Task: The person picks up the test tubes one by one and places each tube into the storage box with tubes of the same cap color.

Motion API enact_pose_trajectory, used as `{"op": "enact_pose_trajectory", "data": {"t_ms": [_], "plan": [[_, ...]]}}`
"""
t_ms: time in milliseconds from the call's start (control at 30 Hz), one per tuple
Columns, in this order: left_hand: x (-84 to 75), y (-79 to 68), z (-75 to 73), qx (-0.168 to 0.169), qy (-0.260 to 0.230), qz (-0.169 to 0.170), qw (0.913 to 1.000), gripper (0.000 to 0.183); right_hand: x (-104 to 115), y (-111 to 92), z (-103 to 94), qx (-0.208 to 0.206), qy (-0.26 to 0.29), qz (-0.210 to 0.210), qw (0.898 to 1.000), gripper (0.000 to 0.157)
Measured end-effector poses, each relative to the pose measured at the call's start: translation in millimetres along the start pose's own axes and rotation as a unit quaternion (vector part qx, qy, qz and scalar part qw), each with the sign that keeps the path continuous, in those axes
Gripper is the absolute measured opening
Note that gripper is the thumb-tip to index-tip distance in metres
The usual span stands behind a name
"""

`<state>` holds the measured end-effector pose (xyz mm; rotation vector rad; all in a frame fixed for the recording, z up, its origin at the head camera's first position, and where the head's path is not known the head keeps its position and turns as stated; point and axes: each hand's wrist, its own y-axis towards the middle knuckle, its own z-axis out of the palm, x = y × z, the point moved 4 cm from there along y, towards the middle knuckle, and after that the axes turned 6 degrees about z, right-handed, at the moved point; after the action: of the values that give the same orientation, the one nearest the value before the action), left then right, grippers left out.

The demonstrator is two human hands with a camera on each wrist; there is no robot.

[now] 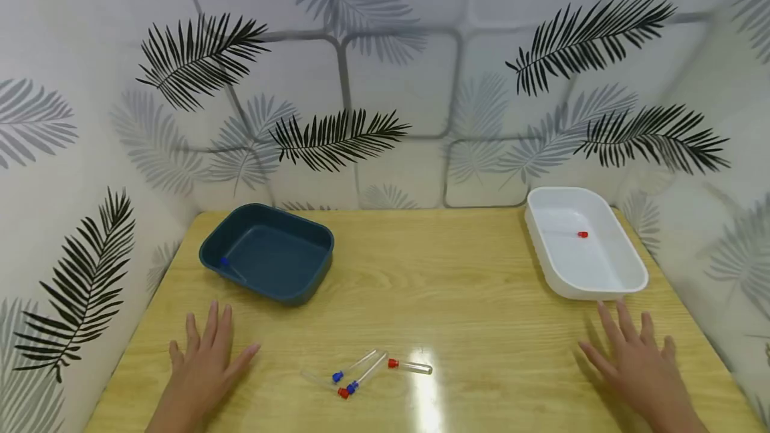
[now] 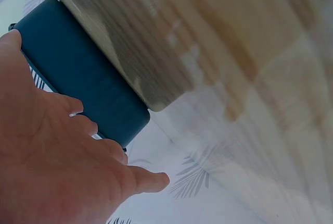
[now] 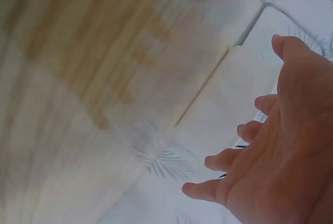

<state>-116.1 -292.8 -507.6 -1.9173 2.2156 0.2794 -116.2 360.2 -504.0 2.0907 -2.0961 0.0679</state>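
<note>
My left hand (image 1: 201, 369) is spread with straight fingers over the left of the table, just in front of a dark blue tray (image 1: 313, 279). On the right, my right hand (image 1: 644, 373) is likewise spread, its fingertips close to the front rim of a white tray (image 1: 559, 279). Neither hand holds anything. Between them lie clear capped tubes: a red-capped tube (image 1: 412, 367) apart on the right, and two blue-capped tubes (image 1: 357, 365) (image 1: 369, 369) beside another red-capped tube (image 1: 321, 381). The dark tray contains a blue-capped tube (image 1: 225, 262); the white one, a red-capped tube (image 1: 581, 234).
The wooden table (image 1: 421, 272) backs onto a wall covering (image 1: 397, 85) with a leaf print, which also runs along both sides. The trays stand at the table's back left and back right corners. Glare brightens the table's front middle.
</note>
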Motion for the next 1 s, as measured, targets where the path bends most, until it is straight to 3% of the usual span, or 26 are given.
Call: {"op": "enact_pose_trajectory", "data": {"t_ms": [600, 867, 1000], "plan": [[1.7, -0.7, -4.3, -0.010, -0.003, 0.001, 0.9999, 0.088, 36, 6, 9.2, 0.023, 0.007, -0.038, 0.999, 0.075], [4.7, 4.8, -11.2, -0.044, 0.021, 0.005, 0.9988, 0.087, 64, 22, 6.0, -0.021, 0.034, -0.088, 0.995, 0.067], [4.0, 3.5, -10.5, -0.042, 0.015, 0.005, 0.9990, 0.087, 86, 26, 7.5, -0.016, 0.048, -0.114, 0.992, 0.066]]}}
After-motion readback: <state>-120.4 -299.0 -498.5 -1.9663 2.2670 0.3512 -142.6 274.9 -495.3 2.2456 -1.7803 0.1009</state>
